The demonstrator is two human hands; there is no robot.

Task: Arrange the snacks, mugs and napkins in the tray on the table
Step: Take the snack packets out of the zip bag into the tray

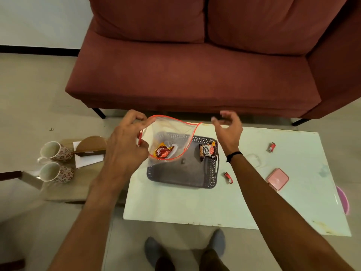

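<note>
My left hand (125, 139) grips the left rim of a clear zip bag (172, 133) with a red seal, held open above the grey perforated tray (187, 177) on the white table. A red-brown snack packet (163, 152) lies inside the bag. My right hand (228, 130) hovers just right of the bag's mouth, fingers apart, holding nothing. A dark salted peanuts packet (208, 151) lies in the tray's right part. Two floral mugs (55, 161) lie on their sides on a low side table at left, beside white napkins (88, 160) in a wooden holder (91, 144).
Two small red candy wrappers (271, 147) (228, 178) lie on the white table (214, 208) right of the tray. A pink lidded box (277, 178) sits further right, a purple object (342, 199) at the table's right edge. A maroon sofa (195, 65) stands behind.
</note>
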